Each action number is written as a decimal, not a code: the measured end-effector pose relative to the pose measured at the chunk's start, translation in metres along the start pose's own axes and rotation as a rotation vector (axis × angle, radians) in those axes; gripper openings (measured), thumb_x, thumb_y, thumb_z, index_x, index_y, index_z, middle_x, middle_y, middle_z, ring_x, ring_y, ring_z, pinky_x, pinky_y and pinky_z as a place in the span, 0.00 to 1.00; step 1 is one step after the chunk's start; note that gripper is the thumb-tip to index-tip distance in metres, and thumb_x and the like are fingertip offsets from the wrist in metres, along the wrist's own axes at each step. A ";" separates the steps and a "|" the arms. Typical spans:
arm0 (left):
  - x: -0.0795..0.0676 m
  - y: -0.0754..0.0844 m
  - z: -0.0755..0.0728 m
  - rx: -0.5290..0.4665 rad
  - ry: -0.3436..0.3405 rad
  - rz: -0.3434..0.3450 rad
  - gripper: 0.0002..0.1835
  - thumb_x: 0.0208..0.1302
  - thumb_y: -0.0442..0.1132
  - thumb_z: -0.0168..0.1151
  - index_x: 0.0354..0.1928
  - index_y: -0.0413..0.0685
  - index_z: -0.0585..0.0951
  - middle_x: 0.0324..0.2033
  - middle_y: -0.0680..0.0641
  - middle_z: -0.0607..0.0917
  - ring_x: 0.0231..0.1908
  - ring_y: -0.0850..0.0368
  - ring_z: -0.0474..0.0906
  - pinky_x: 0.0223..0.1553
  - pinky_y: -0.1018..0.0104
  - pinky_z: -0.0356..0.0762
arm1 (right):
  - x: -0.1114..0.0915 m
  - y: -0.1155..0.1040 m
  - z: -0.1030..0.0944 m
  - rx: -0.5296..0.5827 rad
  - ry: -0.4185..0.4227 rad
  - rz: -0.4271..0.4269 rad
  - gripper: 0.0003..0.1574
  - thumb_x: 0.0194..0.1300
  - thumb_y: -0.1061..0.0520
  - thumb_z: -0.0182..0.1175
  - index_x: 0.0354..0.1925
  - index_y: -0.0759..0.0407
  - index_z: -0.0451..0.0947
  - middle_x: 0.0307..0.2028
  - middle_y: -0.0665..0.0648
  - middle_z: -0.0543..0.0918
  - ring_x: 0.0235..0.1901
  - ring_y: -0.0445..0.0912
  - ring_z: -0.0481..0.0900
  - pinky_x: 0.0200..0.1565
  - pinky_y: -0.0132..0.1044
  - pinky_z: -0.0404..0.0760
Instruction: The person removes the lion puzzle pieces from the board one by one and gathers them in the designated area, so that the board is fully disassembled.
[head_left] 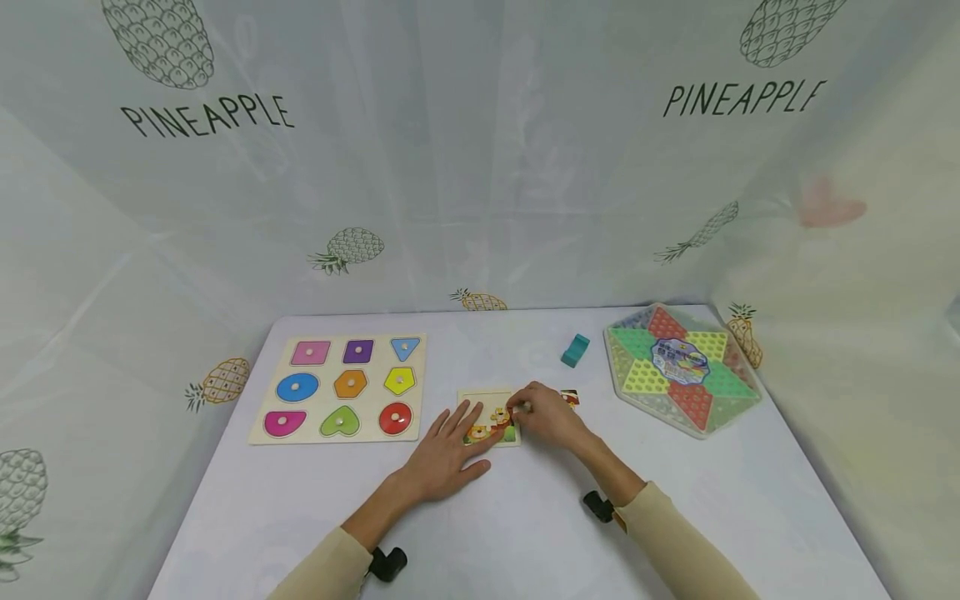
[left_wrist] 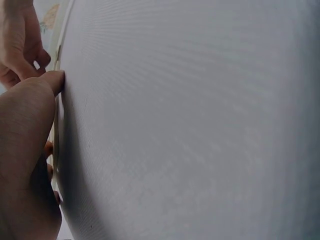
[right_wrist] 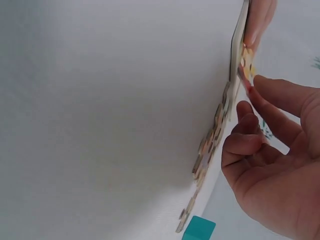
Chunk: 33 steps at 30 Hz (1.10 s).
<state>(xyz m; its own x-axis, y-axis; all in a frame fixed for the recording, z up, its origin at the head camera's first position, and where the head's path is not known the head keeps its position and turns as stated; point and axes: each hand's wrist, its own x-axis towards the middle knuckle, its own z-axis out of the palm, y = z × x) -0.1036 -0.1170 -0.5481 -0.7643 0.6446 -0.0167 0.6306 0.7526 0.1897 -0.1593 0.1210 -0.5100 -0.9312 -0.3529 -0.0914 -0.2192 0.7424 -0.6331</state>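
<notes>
In the head view, the small square cream wooden puzzle tray (head_left: 489, 399) lies well in from the side edges of the white table (head_left: 517, 542), with tabletop stretching from it toward the person and up to the far edge behind it. The cream shape board with coloured inset pieces (head_left: 337, 432) stands to the tray's left, a strip of tabletop between them; right of it come the picture puzzle pieces (head_left: 570, 398), mostly hidden by the right hand (head_left: 551, 417), then the hexagonal multicoloured game board (head_left: 681, 371), with the teal block (head_left: 575, 351) behind and to the right. The left hand (head_left: 442, 462) lies palm down across the tray's left part, fingers spread; the right reaches in from its right side, wrist bent inward. The left wrist view shows the tray edge-on, left thumb extended beside its near edge. In the right wrist view, thumb and forefinger pinch a thin reddish puzzle piece (right_wrist: 243, 80) at the tray, other fingers curled; loose pieces lie just beside it.
</notes>
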 end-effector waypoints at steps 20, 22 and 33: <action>-0.001 0.000 0.001 -0.026 0.021 0.003 0.29 0.77 0.62 0.43 0.77 0.75 0.58 0.80 0.43 0.49 0.79 0.41 0.40 0.74 0.39 0.47 | -0.007 0.006 0.006 0.310 0.014 0.068 0.04 0.68 0.54 0.66 0.36 0.53 0.84 0.31 0.47 0.83 0.33 0.43 0.77 0.37 0.38 0.76; -0.001 -0.001 0.002 -0.030 0.024 0.004 0.29 0.77 0.62 0.43 0.77 0.74 0.59 0.80 0.42 0.50 0.79 0.41 0.40 0.74 0.38 0.47 | -0.008 0.008 0.004 0.324 0.016 0.057 0.03 0.68 0.54 0.66 0.37 0.52 0.84 0.31 0.48 0.83 0.33 0.43 0.78 0.36 0.38 0.77; -0.002 -0.001 0.003 -0.032 0.031 0.016 0.30 0.77 0.62 0.43 0.77 0.73 0.58 0.80 0.42 0.49 0.79 0.41 0.39 0.74 0.38 0.46 | -0.026 0.037 -0.027 0.410 0.010 0.139 0.08 0.68 0.51 0.66 0.41 0.54 0.84 0.32 0.55 0.85 0.31 0.52 0.80 0.32 0.38 0.78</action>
<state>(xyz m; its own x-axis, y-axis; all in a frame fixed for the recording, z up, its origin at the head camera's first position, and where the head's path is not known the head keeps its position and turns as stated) -0.1027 -0.1183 -0.5515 -0.7585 0.6515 0.0167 0.6382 0.7374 0.2214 -0.1505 0.1727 -0.5101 -0.9469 -0.2584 -0.1912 0.0405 0.4941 -0.8685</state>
